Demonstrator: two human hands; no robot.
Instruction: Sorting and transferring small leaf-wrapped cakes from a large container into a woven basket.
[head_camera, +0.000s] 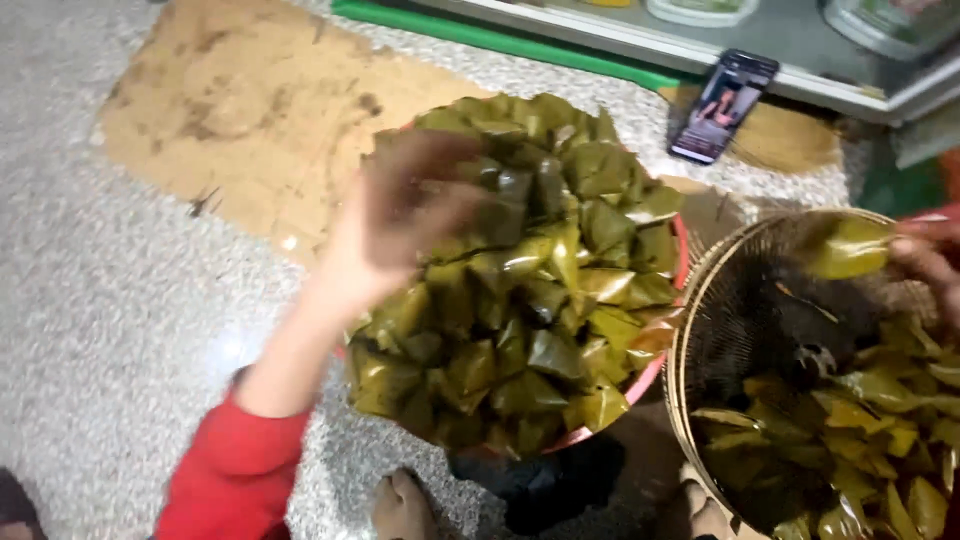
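Parcels wrapped in green leaf (530, 290) are heaped high in a red-rimmed basin (660, 365) on the speckled floor (110, 300), the mound rising well above the rim. The left hand (405, 215) hovers over the upper left of the heap, blurred by motion; its fingers seem loosely curled towards the parcels, but whether they pinch one cannot be told. The sleeve on that arm is red (235, 470).

The right hand (925, 260) sits at the far right edge, its fingertips pinching one leaf parcel (848, 245) at the rim of a woven wire basket (700, 330), which holds more parcels (870, 440) in its lower half.

The heap looks unstable: a careless brush from the left hand could send parcels sliding over the basin's rim onto the floor, since those at the near edge already overhang. The basket appears tilted on its side, so its contents could spill out at the bottom. Bare toes (400, 505) rest just beside the basin, and a shift of the foot might knock it.

A phone (722, 105) leans upright against a pale ledge (620, 45) behind the basin, a dark slim rectangle with a lit screen; it could tip flat if jostled. A green strip (520, 42) runs along the ledge's base. A flattened brown cardboard sheet (250, 110), stained, lies on the floor at the upper left. Pale containers (700, 10) stand above the ledge; no labels are legible.
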